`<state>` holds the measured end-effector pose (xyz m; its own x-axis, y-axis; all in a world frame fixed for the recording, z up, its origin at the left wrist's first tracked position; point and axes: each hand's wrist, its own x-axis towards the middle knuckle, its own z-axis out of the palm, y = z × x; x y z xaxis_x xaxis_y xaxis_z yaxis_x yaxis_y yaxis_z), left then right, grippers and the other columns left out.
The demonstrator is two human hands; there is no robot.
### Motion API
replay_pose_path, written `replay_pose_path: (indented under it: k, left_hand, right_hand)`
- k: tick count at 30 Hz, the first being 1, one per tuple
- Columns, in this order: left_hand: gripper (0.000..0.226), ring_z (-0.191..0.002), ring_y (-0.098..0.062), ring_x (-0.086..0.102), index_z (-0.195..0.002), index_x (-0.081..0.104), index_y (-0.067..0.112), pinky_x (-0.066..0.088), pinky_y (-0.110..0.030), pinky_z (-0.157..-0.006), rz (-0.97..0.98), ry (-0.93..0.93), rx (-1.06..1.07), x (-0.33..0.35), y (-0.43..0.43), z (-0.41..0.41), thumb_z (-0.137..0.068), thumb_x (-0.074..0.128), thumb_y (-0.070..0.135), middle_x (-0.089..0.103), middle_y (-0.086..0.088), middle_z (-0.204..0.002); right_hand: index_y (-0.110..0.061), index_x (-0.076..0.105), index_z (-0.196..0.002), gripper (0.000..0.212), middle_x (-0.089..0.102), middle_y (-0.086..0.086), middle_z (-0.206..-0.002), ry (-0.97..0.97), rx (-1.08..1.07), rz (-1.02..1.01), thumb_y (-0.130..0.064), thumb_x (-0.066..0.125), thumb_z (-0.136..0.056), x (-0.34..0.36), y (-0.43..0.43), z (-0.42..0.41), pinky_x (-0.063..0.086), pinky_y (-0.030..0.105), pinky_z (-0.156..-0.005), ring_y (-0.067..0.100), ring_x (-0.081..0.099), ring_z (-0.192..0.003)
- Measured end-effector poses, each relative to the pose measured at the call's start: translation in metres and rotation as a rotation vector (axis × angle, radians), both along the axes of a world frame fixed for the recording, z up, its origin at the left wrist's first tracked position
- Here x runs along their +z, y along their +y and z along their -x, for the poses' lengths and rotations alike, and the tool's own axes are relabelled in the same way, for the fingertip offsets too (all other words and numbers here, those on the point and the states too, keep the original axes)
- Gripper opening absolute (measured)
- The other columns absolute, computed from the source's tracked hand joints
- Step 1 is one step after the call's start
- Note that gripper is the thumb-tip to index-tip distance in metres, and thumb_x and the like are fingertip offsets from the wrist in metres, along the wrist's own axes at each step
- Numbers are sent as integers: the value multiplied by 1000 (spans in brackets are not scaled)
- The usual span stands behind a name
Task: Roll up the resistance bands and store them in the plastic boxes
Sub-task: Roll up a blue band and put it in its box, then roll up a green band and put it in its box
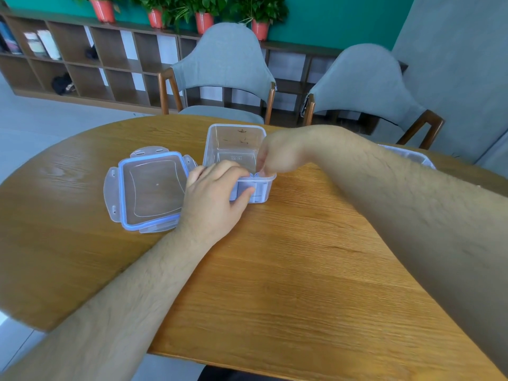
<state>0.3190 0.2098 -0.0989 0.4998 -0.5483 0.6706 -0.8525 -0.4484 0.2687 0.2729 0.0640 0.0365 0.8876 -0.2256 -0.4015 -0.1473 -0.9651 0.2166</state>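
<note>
A pale blue rolled resistance band (257, 192) sits inside the clear rectangular plastic box (236, 128), pressed against its near wall and showing through the plastic. The left hand (214, 199) grips the box's near-left corner, fingers curled over the rim and thumb against the front wall, steadying it on the oval wooden table (275, 257). The right hand (277, 155) reaches in from above at the near-right corner, fingers bunched and curled down onto the top of the roll. They appear to pinch it, though the fingertips are partly hidden behind the rim.

The rest of the box looks empty apart from a few dark specks on its far wall. Its clear lid with a blue seal and 4 clip tabs (151, 188) lies just beside the box on the left, off and flat.

My reading: 1 band is rolled and nearly seated, so this box is close to done, short of letting go and closing the lid. A 2nd clear plastic container (412, 156) peeks out behind the right forearm — its contents cannot be seen, and no other loose bands are in view.
</note>
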Motion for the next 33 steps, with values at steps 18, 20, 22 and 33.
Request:
replay_pose_path:
  k: [18, 20, 22, 33]
  left_hand:
    - [23, -98, -15, 56, -104, 66, 21, 30, -30, -85, 7, -40, -191, 34, -33, 77, -103, 43, 25, 62, 9, -101]
    - [28, -97, -17, 56, -102, 65, 20, 32, -32, -83, -1, -1, -242, 36, -50, 100, -104, 39, 27, 61, 8, -100]
    - [29, -97, -18, 56, -102, 64, 20, 33, -34, -80, 3, 22, -288, 36, -68, 121, -103, 37, 28, 61, 7, -101]
    - [32, -98, -24, 57, -109, 70, 15, 48, -42, -84, -84, 28, -646, 23, -182, 234, -100, 43, 29, 66, 2, -102]
  right_hand:
    - [-12, 62, -86, 26, 61, 2, -84, -1037, -125, -384, -27, 43, -95, -77, -5, 132, 46, 45, -85, 27, 51, -92]
    - [-8, 60, -79, 26, 60, 5, -77, -1097, -163, -355, -23, 43, -92, -76, -13, 156, 45, 45, -81, 28, 52, -81]
    - [-7, 58, -75, 26, 59, 6, -72, -1109, -215, -329, -21, 44, -92, -76, -25, 181, 45, 45, -79, 27, 52, -75]
    - [-10, 70, -83, 22, 66, 4, -84, -1145, -548, -17, -19, 50, -84, -98, -100, 325, 47, 42, -75, 32, 55, -87]
